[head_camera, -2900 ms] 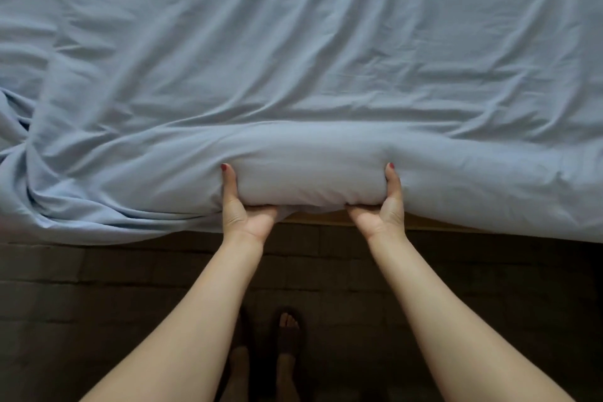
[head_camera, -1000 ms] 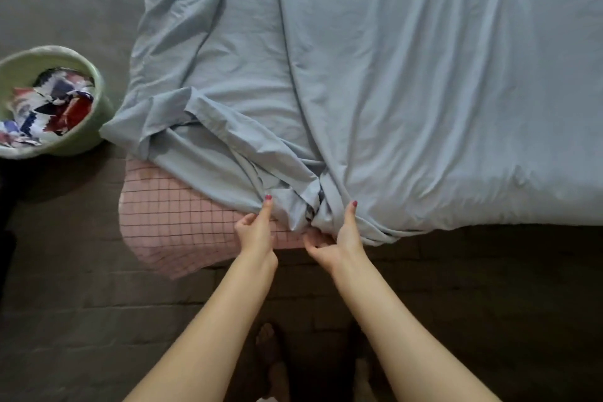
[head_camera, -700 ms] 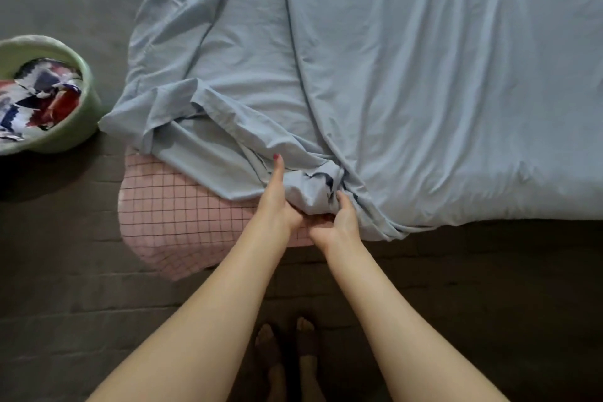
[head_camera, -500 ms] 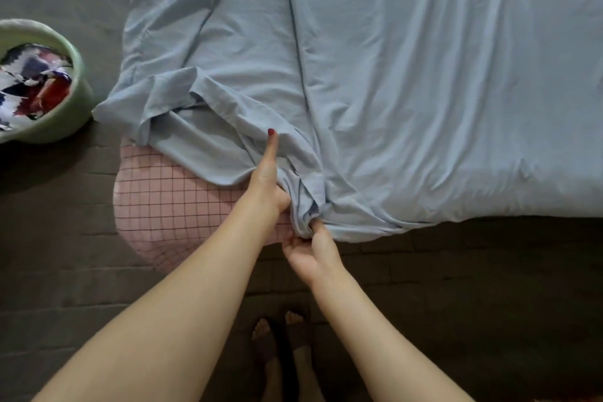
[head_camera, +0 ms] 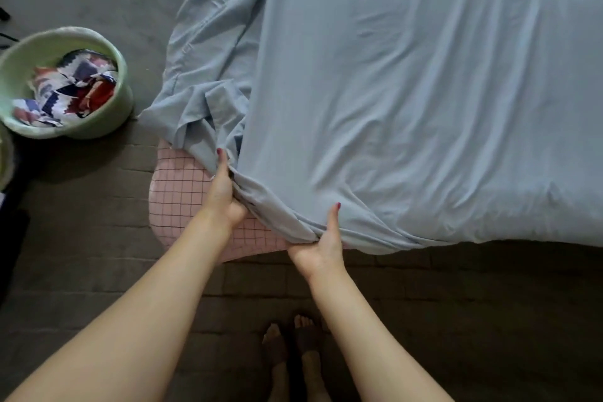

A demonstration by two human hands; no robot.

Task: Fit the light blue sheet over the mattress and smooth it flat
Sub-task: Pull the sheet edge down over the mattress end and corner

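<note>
Spread apart now, both hands [head_camera: 225, 192] [head_camera: 321, 243] grip the sheet [head_camera: 408, 91]; green basin [head_camera: 122, 81] holds patterned cloth [head_camera: 70, 88].

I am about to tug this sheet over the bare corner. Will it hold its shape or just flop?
Likely floppy: the sheet bunches into soft folds where the left hand and right hand grip it. Probably light, since its loose edge drapes off the mattress corner.

Both forearms extend forward, bare. The left hand [head_camera: 223, 192] grips bunched fabric, thumb raised along the fold. The right hand [head_camera: 321, 246] grips a fold lower and to the right, thumb pointing up.
</note>
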